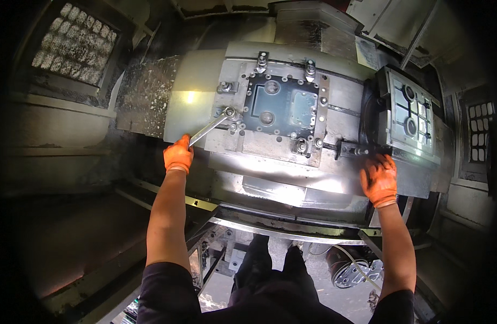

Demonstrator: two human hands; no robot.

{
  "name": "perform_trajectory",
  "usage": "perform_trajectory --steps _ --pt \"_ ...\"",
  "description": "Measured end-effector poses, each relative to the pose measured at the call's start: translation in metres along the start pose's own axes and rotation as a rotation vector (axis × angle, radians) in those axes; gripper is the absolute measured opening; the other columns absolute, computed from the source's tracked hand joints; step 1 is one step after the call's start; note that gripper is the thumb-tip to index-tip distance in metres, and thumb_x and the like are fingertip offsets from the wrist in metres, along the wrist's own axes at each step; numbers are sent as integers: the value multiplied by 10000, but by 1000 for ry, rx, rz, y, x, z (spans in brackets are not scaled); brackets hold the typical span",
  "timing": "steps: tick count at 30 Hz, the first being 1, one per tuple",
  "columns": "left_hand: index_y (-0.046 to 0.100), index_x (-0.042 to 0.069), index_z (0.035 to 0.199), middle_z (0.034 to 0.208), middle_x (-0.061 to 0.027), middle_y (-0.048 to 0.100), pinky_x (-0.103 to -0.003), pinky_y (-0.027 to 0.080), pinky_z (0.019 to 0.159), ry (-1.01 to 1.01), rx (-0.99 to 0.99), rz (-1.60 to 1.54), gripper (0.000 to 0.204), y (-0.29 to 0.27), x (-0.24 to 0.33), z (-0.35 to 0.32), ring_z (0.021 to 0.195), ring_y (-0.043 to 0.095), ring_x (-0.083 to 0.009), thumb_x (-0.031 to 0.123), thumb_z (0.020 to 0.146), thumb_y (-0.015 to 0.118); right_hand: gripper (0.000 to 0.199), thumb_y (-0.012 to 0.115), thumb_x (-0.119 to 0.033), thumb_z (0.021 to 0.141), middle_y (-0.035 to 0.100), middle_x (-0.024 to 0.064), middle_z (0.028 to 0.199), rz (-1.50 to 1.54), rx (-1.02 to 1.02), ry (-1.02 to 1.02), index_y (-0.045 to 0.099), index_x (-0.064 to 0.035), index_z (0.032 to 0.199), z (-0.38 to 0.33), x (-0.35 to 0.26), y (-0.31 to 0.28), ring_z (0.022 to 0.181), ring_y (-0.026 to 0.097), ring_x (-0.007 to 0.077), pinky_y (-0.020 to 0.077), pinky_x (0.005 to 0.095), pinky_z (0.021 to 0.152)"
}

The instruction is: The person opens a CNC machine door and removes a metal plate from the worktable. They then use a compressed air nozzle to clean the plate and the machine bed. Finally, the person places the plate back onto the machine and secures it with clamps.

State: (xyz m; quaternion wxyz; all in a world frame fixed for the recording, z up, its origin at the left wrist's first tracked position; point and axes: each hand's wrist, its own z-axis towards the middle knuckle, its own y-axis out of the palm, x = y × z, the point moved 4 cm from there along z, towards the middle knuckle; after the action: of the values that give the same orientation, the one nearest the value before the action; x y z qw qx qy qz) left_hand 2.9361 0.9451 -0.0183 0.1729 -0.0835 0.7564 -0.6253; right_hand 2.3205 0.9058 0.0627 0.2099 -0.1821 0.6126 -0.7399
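My left hand (178, 155), in an orange glove, is closed round the handle of a long metal wrench (208, 130). The wrench's far end sits on a clamp nut (230, 112) at the left side of a dark square metal plate (281, 105). This plate has bolt holes along its border and two round recesses. My right hand (379, 179), also gloved in orange, lies on the table's front edge with its fingers extended and apart. Its fingertips are just below a dark clamp block (354, 150); whether they touch it I cannot tell.
More clamps, such as one with an upright bolt (262, 62), surround the plate on the slotted machine table (345, 90). To the right stands a fixture (410, 116) with two round openings. Metal enclosure walls (59, 124) rise at both sides. A round drum-like container (345, 267) stands below.
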Motion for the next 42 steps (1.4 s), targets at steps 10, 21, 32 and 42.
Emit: perform_trajectory --steps 10,21,32,42 --pt "633 170 1085 1003 -112 746 -507 547 812 235 -54 105 189 -17 -21 70 915 725 -363 178 898 659 315 717 -247 859 721 172 996 -18 -4 -9 730 -1 1057 3 -5 0 1148 625 351 396 521 1132" --pt "629 111 1129 1023 -197 751 -516 554 873 -158 -242 -24 240 -7 21 13 962 721 -415 271 974 541 297 715 -246 858 722 180 967 2 31 -6 723 0 1025 3 5 0 1109 647 356 429 524 1095" --pt "644 136 1161 813 -162 710 -471 549 724 -475 133 -948 261 14 198 -105 756 696 -382 299 957 646 334 693 -280 861 717 183 911 23 6 32 751 1 1030 4 2 1 1112 645 338 411 501 1124" --pt "670 238 1174 1073 -119 741 -467 546 884 122 111 -153 258 -90 106 147 1013 695 -377 235 921 619 307 706 -235 843 707 175 944 40 -13 50 723 10 1027 9 0 1 1120 639 352 421 504 1107"
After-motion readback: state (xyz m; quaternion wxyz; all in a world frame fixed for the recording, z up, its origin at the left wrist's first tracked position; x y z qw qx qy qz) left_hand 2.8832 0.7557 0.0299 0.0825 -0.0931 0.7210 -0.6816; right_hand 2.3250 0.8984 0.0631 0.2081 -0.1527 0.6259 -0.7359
